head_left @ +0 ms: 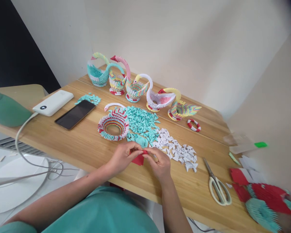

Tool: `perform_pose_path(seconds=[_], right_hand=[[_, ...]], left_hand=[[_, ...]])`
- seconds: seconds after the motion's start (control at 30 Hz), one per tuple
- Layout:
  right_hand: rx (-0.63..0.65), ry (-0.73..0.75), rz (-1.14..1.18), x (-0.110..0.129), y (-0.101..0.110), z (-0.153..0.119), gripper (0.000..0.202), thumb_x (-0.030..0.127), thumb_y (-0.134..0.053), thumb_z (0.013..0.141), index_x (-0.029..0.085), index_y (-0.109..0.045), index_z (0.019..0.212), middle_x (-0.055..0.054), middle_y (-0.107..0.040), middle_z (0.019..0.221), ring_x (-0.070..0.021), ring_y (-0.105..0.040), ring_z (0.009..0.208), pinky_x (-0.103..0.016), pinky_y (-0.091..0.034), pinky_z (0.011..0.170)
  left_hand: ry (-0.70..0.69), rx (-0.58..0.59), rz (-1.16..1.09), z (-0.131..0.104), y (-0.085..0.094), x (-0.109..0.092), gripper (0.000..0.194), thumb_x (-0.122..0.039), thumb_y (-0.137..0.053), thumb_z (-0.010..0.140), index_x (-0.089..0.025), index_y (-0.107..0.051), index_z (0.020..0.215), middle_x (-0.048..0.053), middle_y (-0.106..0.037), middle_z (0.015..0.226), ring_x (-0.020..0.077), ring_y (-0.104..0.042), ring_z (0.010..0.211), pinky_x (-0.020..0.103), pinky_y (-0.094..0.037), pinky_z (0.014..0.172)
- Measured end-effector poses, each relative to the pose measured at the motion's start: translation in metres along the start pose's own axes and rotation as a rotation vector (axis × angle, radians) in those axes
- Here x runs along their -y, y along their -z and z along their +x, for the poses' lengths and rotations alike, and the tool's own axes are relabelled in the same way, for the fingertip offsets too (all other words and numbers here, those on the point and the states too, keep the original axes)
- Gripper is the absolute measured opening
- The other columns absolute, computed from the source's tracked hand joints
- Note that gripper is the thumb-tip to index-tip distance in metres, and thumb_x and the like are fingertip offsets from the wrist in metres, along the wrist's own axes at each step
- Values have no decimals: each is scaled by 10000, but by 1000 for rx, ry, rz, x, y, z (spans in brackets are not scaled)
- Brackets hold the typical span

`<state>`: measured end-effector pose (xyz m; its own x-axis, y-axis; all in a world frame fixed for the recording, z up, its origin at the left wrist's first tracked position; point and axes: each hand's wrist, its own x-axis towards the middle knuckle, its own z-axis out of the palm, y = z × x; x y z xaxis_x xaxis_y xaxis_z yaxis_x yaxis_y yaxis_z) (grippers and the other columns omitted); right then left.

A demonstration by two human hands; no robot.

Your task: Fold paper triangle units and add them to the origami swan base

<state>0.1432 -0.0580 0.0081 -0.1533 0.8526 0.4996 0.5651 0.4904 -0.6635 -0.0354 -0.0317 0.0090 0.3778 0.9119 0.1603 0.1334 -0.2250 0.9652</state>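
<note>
Between my two hands is a small folded piece of red paper (144, 152), pinched by the fingertips of both. My left hand (123, 156) closes on its left end, and my right hand (160, 161) closes on its right end. Under them a flat red paper sheet (137, 160) lies on the wooden table (102, 152). Just beyond the hands are a heap of teal folded paper pieces (142, 119) and a spread of white folded paper pieces (178, 147). A round bowl of interlocked paper pieces (113, 124) stands left of the teal heap.
Several paper swan baskets (158, 98) line the back by the wall, with a red-and-white ring (194, 125) at their right. Scissors (218, 187) and red and teal papers (269, 197) lie right. A phone (75, 114) and a cabled white power bank (53, 102) lie left.
</note>
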Motion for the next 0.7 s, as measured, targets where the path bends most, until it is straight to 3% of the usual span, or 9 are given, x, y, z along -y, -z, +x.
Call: perform_pose_path(seconds=[0.37,0.7], right_hand=[[3,-13,-31,-3,-1,-2,146,335,-628,885,279,-727,977,-19,-756,830,-185,-703,721,-309,-571,685],[0,27,5,-2,-1,-1,128,275,-635,885,272,-716,984,-6,-748,815,-171,-692,712,-292,-557,665]], left_hand=[[-41,-16,57,-2,1,2,139,-256,-597,876,-165,-698,848,48,-730,843,167,-651,782,254,-477,755],[12,-9,-13,0,0,1,148,-235,-594,868,-141,-679,792,31,-705,771,143,-632,724,221,-453,682]])
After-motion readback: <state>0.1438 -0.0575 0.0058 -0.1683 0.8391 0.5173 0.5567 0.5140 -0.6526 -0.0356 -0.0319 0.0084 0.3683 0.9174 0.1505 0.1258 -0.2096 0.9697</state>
